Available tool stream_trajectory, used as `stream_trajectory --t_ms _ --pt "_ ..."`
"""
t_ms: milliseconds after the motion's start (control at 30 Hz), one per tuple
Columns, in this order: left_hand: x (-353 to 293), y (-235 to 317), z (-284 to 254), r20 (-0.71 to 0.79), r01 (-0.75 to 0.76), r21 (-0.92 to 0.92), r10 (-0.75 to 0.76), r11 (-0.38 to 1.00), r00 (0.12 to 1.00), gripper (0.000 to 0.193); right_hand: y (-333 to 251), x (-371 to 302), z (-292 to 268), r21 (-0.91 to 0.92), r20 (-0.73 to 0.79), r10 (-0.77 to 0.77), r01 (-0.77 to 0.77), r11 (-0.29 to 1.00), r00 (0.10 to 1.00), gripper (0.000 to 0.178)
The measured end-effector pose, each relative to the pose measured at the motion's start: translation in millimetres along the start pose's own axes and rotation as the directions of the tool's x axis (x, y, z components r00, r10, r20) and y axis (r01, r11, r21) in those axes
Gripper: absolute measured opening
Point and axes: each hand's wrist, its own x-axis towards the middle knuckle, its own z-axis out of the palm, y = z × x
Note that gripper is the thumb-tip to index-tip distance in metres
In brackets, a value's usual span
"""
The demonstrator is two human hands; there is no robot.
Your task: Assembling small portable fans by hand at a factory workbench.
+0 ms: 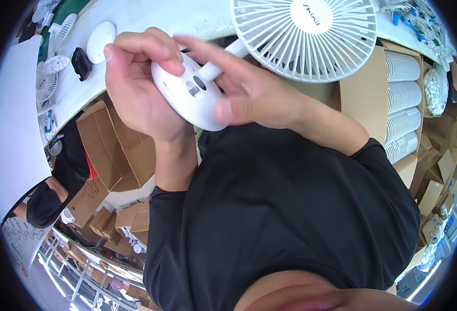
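Observation:
A white desk fan (309, 39) is tilted between my hands, its round slatted head up to the right and its oval base toward me. My left hand (145, 83) curls round the left side of the base (189, 96), fingertips resting on its upper edge. On the other side my right hand (270, 98) grips the base, thumb on its rim and fingers by the neck (223, 62); it is slightly blurred. The base carries a dark oval button and small slots. The fan head hangs over the front edge of the white table (197, 20).
A white round disc (101, 42) and a black plastic part (81, 64) lie on the table at left, near other fan parts (46, 85). An open carton (117, 147) stands below. At right, a carton holds stacked white grilles (403, 93). A co-worker's arm (55, 189) shows at left.

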Motion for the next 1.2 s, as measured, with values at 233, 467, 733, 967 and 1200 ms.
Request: stream_trajectory --t_ms 233,467,733,967,1200 --pt "-12.5 -2.3 1.8 0.088 -0.157 0.087 0.15 0.984 0.985 0.049 -10.1 3.1 -6.7 -0.176 0.06 0.053 -0.042 0.984 0.997 0.096" --pt "-5.0 -12.7 2.2 -0.064 0.074 -0.029 -0.076 0.997 0.995 0.052 1.3 8.5 -9.9 -0.378 0.054 -0.072 0.087 0.922 0.996 0.11" --pt "-10.6 -6.9 13.5 -0.033 -0.075 -0.076 0.073 0.994 0.997 0.052 -11.7 4.0 -13.7 -0.479 0.214 -0.093 0.188 0.858 0.972 0.105" --pt "-11.6 -11.6 -0.7 0.134 -0.034 -0.102 0.048 0.994 0.99 0.047 -2.2 1.3 -13.8 -0.485 0.245 -0.158 0.261 0.835 0.957 0.111" --pt "-16.4 5.9 6.5 0.031 -0.098 -0.027 0.098 0.995 0.995 0.046 -12.5 8.8 -5.3 -0.561 0.363 -0.216 0.397 0.726 0.907 0.103"
